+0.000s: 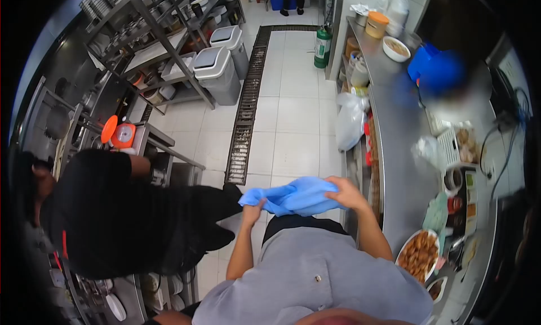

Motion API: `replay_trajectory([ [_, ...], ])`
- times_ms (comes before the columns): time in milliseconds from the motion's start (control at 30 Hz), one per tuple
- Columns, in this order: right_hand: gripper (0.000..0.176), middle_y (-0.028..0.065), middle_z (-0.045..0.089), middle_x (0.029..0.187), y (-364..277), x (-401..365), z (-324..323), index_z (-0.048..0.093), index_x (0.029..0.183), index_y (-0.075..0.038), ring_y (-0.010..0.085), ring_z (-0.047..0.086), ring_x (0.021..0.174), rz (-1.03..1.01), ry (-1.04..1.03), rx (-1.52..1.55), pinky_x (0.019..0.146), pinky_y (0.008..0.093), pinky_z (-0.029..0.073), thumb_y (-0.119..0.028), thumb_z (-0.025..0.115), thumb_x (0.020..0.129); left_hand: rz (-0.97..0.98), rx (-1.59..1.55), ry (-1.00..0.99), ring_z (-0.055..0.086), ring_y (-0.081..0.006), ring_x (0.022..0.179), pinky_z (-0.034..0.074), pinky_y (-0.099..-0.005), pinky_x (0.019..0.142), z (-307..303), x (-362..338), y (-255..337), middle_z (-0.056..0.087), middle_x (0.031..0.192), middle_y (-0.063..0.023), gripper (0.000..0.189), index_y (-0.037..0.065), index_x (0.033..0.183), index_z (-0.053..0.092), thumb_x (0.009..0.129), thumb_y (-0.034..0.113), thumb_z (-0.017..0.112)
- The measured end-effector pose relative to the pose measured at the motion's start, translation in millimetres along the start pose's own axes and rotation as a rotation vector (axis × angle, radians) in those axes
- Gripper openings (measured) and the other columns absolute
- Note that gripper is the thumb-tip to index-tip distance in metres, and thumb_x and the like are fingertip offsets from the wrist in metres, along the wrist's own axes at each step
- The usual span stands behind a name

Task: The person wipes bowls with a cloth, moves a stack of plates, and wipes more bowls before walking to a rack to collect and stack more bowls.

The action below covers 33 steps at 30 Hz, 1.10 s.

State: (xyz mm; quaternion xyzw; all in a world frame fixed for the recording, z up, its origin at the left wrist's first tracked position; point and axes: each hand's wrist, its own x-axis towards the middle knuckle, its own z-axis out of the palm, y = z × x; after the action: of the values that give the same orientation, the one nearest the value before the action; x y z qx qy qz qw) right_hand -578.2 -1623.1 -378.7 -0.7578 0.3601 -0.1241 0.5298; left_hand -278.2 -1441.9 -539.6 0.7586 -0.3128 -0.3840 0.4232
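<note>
Blue cloth point(298, 196), softly creased and bunched into folds, stretches sideways, pinched in both hands point(252, 212) point(349, 193).

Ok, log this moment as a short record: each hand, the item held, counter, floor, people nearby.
left hand: grips one end of the blue cloth
right hand: grips the other end
item held: blue cloth, bunched, spanning both hands in front of the waist
counter: steel counter at right, bearing an orange-lidded tub
floor: white tiles, grated drain
nearby: co-worker in black at left
</note>
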Motion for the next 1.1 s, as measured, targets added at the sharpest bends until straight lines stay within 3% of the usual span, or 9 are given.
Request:
replay_trajectory([
  [133, 0.039, 0.0185, 0.067, 0.094, 31.9, 22.0, -90.2, 0.061, 0.109, 0.000, 0.0338, 0.064, 0.090, 0.149, 0.276, -0.220, 0.079, 0.0395, 0.049, -0.012, 0.066, 0.072, -0.148, -0.587, 0.116, 0.057, -0.0210, 0.104, 0.054, -0.0415, 0.073, -19.1, 97.9, 129.6, 0.057, 0.116, -0.0062, 0.040, 0.007, 0.126, 0.048, 0.096, 0.034, 0.052],
  [233, 0.055, 0.0206, 0.063, 0.108, 45.6, 54.8, -134.5, 0.057, 0.119, -0.003, 0.0372, 0.060, 0.102, 0.469, 0.061, -0.426, 0.087, 0.0414, 0.047, -0.019, 0.073, 0.069, -0.079, -0.858, 0.113, 0.057, -0.0205, 0.105, 0.049, -0.0423, 0.086, -33.9, 152.9, 230.0, 0.057, 0.117, -0.0076, 0.041, 0.007, 0.125, 0.049, 0.096, 0.036, 0.052],
  [333, 0.108, 0.0240, 0.038, 0.140, 34.4, 127.5, -151.6, 0.033, 0.143, -0.009, 0.0399, 0.037, 0.130, 0.313, -0.046, -0.505, 0.108, 0.0432, 0.032, -0.042, 0.085, 0.055, 0.168, -0.894, 0.173, 0.057, -0.0184, 0.103, 0.048, -0.0366, 0.086, -37.3, 190.8, 300.0, 0.057, 0.116, -0.0078, 0.039, 0.004, 0.122, 0.050, 0.096, 0.033, 0.054],
  [433, 0.116, 0.0251, 0.023, 0.149, 43.7, 266.2, -98.0, 0.023, 0.145, 0.001, 0.0346, 0.018, 0.141, -0.325, -0.235, -0.128, 0.114, 0.0378, 0.019, -0.046, 0.085, 0.058, 0.216, -0.770, 0.197, 0.054, -0.0146, 0.103, 0.046, -0.0305, 0.087, -38.2, 241.7, 330.5, 0.057, 0.112, -0.0072, 0.034, 0.002, 0.118, 0.052, 0.097, 0.029, 0.053],
  [533, 0.104, 0.0209, 0.049, 0.135, 47.6, 388.2, -27.7, 0.028, 0.142, -0.001, 0.0315, 0.047, 0.124, -0.132, -0.822, -0.076, 0.104, 0.0376, 0.036, -0.042, 0.083, 0.063, 0.330, -0.383, 0.428, 0.054, -0.0107, 0.092, 0.045, -0.0281, 0.080, -54.6, 292.7, 353.8, 0.060, 0.100, -0.0025, 0.030, 0.002, 0.108, 0.058, 0.097, 0.029, 0.053],
  [667, 0.067, 0.0174, 0.067, 0.106, 62.0, 495.0, -32.8, 0.055, 0.120, 0.003, 0.0287, 0.063, 0.093, -0.238, -0.890, -0.184, 0.085, 0.0378, 0.048, -0.025, 0.078, 0.064, 0.187, 0.295, 0.890, 0.048, -0.0119, 0.060, 0.042, -0.0342, 0.056, -121.3, 337.2, 349.9, 0.056, 0.062, -0.0105, 0.033, -0.003, 0.090, 0.060, 0.095, 0.030, 0.056],
  [800, 0.042, 0.0136, 0.070, 0.088, 54.0, 592.6, -90.2, 0.068, 0.097, 0.003, 0.0246, 0.065, 0.078, 0.049, -1.239, -0.197, 0.075, 0.0355, 0.051, -0.017, 0.076, 0.061, -0.370, 0.541, 0.931, 0.060, -0.0443, 0.081, 0.047, -0.0464, 0.071, -140.4, 333.9, 251.5, 0.064, 0.085, -0.0247, 0.039, -0.002, 0.092, 0.060, 0.092, 0.037, 0.054],
  [933, 0.037, 0.0088, 0.067, 0.077, 76.8, 676.1, -117.1, 0.067, 0.090, 0.002, 0.0206, 0.061, 0.073, 0.153, -1.534, -0.282, 0.069, 0.0315, 0.048, -0.021, 0.080, 0.065, -0.533, 0.164, 0.756, 0.061, -0.0207, 0.060, 0.048, -0.0319, 0.055, -102.1, 324.6, 139.7, 0.063, 0.075, -0.0136, 0.042, -0.002, 0.100, 0.062, 0.089, 0.038, 0.060],
  [1100, 0.046, 0.0095, 0.070, 0.085, 107.6, 767.2, -159.5, 0.068, 0.099, -0.002, 0.0226, 0.064, 0.076, 0.190, -1.296, -0.467, 0.071, 0.0342, 0.050, -0.025, 0.080, 0.061, -0.166, -0.181, 0.649, 0.055, -0.0117, 0.061, 0.043, -0.0258, 0.056, -119.8, 449.1, 299.5, 0.061, 0.075, -0.0074, 0.029, -0.003, 0.104, 0.060, 0.096, 0.024, 0.050],
])
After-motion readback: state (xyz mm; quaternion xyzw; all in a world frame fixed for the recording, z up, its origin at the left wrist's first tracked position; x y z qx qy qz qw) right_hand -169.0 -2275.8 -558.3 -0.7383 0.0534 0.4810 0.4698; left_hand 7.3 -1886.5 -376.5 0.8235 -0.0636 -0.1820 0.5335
